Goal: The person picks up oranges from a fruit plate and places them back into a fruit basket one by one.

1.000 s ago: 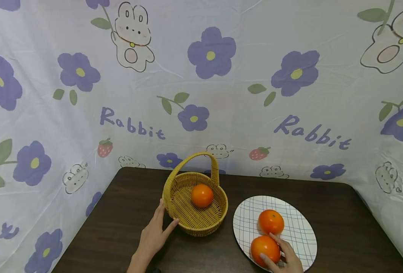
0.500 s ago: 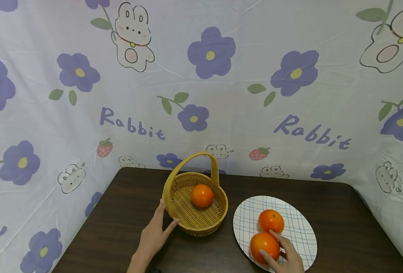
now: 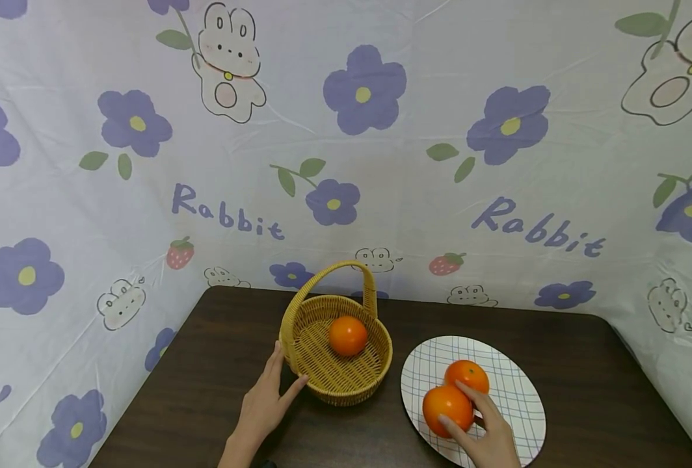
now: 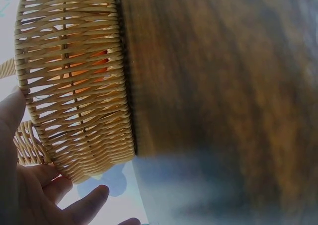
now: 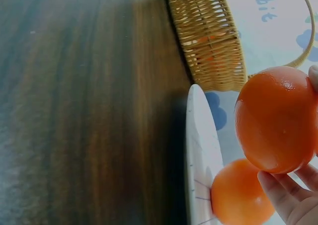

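Observation:
My right hand [image 3: 489,432] grips an orange [image 3: 448,411] between thumb and fingers. In the right wrist view the held orange [image 5: 277,119] hangs above the plate [image 5: 195,155], with a second orange [image 5: 241,192] sitting on that plate below it. The yellow wicker basket [image 3: 346,389] stands left of the plate, one orange [image 3: 348,336] inside. My left hand [image 3: 262,403] touches the basket's left side and front rim, its fingers and thumb spread and fairly straight. Up close, the left wrist view has the woven wall [image 4: 79,81] with my thumb at the rim.
The white plate [image 3: 524,396] with a blue grid lies at the right of the dark wooden table [image 3: 205,370]. A patterned cloth [image 3: 404,195] with flowers and rabbits hangs behind and beside the table. The basket's tall arched handle [image 3: 367,286] rises above its rim.
My right hand has lifted the orange from the plate and moved it slightly left and upward. My left hand and the basket have stayed put.

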The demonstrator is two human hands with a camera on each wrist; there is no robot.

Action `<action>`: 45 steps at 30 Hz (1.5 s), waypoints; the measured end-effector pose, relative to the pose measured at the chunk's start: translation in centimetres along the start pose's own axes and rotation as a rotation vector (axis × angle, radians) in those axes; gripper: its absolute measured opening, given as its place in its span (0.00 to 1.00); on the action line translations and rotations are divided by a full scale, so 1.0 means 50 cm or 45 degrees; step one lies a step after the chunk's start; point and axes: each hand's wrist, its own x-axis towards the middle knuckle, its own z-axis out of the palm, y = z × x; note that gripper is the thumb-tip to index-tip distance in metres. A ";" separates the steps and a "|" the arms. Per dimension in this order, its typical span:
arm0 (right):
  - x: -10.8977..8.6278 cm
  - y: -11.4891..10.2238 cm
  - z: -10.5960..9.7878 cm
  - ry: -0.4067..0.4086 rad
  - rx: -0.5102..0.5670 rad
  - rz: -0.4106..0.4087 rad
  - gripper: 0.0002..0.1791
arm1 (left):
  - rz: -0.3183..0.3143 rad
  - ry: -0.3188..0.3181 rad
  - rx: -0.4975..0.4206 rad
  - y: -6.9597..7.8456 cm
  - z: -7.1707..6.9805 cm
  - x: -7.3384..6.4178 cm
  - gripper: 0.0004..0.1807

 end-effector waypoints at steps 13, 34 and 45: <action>0.026 -0.019 0.010 0.036 -0.036 -0.100 0.31 | 0.005 0.004 0.024 -0.002 0.000 0.001 0.45; 0.054 -0.051 0.029 -0.014 0.081 -0.198 0.32 | -0.002 -0.006 0.006 -0.001 -0.004 -0.001 0.45; 0.067 -0.076 0.035 -0.059 0.116 -0.180 0.33 | 0.033 0.030 0.019 0.004 -0.004 -0.005 0.44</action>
